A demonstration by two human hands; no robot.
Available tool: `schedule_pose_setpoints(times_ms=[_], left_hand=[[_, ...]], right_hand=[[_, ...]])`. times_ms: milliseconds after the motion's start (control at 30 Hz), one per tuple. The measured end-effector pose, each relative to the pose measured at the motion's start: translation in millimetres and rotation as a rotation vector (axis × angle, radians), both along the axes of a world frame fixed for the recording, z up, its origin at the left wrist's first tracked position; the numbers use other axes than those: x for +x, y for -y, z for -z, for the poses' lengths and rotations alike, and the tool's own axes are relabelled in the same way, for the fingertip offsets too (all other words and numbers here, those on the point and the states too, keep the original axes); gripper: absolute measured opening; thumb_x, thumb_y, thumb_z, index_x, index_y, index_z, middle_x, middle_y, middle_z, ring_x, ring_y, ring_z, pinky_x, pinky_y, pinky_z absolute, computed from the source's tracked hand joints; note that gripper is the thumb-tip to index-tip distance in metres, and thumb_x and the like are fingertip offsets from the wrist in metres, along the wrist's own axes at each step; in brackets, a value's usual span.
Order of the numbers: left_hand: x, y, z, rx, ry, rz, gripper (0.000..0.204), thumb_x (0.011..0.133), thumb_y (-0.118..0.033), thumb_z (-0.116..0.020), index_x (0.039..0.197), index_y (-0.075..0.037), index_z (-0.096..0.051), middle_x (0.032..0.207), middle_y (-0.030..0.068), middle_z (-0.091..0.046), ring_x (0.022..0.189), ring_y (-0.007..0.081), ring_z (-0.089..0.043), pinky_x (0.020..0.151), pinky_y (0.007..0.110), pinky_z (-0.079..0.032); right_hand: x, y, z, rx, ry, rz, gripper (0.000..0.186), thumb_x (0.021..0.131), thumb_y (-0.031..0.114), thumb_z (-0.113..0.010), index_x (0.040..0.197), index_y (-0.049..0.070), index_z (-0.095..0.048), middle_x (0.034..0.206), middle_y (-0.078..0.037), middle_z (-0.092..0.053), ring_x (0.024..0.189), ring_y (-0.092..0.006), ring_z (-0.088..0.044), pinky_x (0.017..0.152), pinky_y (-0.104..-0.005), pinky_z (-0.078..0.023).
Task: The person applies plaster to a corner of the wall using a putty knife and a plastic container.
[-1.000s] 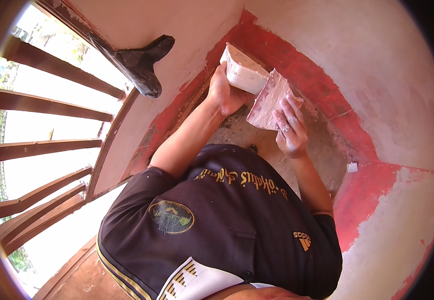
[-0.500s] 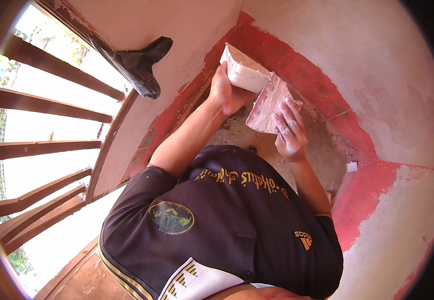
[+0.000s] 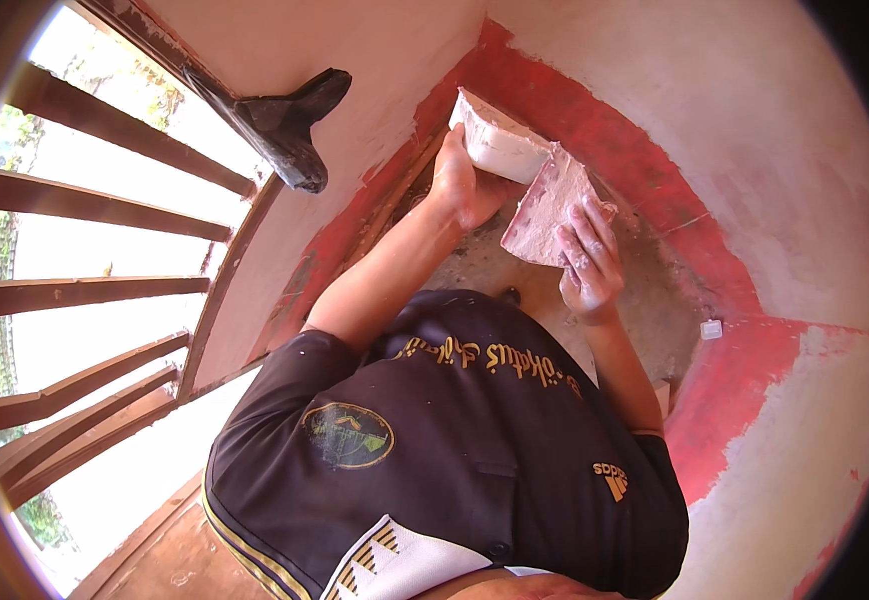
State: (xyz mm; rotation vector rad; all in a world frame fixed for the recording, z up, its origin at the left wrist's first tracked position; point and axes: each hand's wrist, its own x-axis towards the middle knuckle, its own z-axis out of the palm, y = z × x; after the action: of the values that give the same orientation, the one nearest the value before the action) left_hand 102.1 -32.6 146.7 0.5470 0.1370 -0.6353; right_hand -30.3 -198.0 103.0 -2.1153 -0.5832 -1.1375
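Note:
My left hand [image 3: 460, 180] is closed on a white rectangular container [image 3: 503, 145] smeared with pale pink paste, gripping it by its left side. My right hand [image 3: 590, 260] grips a flat squarish scraper [image 3: 545, 210] coated in the same paste, with whitish smears on my fingers. The scraper is tilted, its upper edge at the container's right end. Both are held out in front of my dark shirt.
A barred window [image 3: 105, 285] fills the left, with a crumpled black plastic item [image 3: 290, 125] on its frame. Pale walls with a red painted band [image 3: 715, 400] surround a dirty floor [image 3: 655, 280]. A small white square object [image 3: 711, 329] is at the right.
Both hands, with the container and scraper, have shifted slightly to the right. The scraper had dipped slightly half a second ago and is about level with that position now. Both grips look unchanged.

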Motion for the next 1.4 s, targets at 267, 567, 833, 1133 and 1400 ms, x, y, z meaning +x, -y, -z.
schedule_pose_setpoints(times_ms=[267, 567, 833, 1133, 1400], left_hand=[[4, 5, -29, -0.049, -0.042, -0.093, 0.056, 0.103, -0.04, -0.017, 0.142, -0.005, -0.036, 0.144, 0.0201, -0.04, 0.132, 0.0385, -0.041, 0.112, 0.056, -0.031], [-14, 1, -38, -0.037, 0.156, -0.197, 0.054, 0.102, -0.044, -0.027, 0.14, -0.009, -0.041, 0.138, 0.0153, -0.048, 0.126, 0.0384, -0.048, 0.106, 0.064, -0.035], [-41, -7, -20, -0.062, 0.206, -0.206, 0.054, 0.102, -0.045, -0.029, 0.141, -0.009, -0.04, 0.137, 0.0138, -0.05, 0.125, 0.0358, -0.05, 0.104, 0.057, -0.039], [-63, -4, 5, -0.075, 0.159, -0.271, 0.056, 0.102, -0.05, -0.026, 0.143, -0.014, -0.038, 0.142, 0.008, -0.045, 0.131, 0.0303, -0.043, 0.109, 0.051, -0.034], [-77, 10, 33, -0.058, 0.277, -0.367, 0.057, 0.102, -0.05, -0.025, 0.144, -0.013, -0.037, 0.14, 0.0055, -0.047, 0.128, 0.0267, -0.046, 0.106, 0.046, -0.037]], right_hand=[[0, 4, 1, 0.018, 0.015, -0.046, 0.022, 0.091, 0.006, -0.055, 0.103, -0.004, -0.07, 0.118, -0.021, -0.065, 0.118, -0.0427, -0.057, 0.101, -0.049, -0.047], [-1, 16, -23, 0.98, -0.041, -0.075, 0.03, 0.097, 0.0, -0.046, 0.124, -0.014, -0.05, 0.125, -0.026, -0.057, 0.111, -0.0347, -0.06, 0.093, -0.045, -0.054], [-2, 12, -39, 1.378, -0.219, -0.246, 0.021, 0.096, 0.004, -0.055, 0.117, 0.0, -0.053, 0.106, -0.012, -0.063, 0.089, -0.0237, -0.066, 0.076, -0.0382, -0.058], [-9, 8, -30, 0.857, 0.007, 0.201, 0.015, 0.091, -0.002, -0.062, 0.103, -0.007, -0.056, 0.105, -0.014, -0.062, 0.088, -0.0163, -0.062, 0.072, -0.0295, -0.052], [-11, 19, -15, 0.469, 0.111, 0.253, 0.013, 0.089, -0.002, -0.065, 0.098, -0.009, -0.06, 0.099, -0.016, -0.063, 0.086, -0.0191, -0.062, 0.072, -0.0317, -0.052]])
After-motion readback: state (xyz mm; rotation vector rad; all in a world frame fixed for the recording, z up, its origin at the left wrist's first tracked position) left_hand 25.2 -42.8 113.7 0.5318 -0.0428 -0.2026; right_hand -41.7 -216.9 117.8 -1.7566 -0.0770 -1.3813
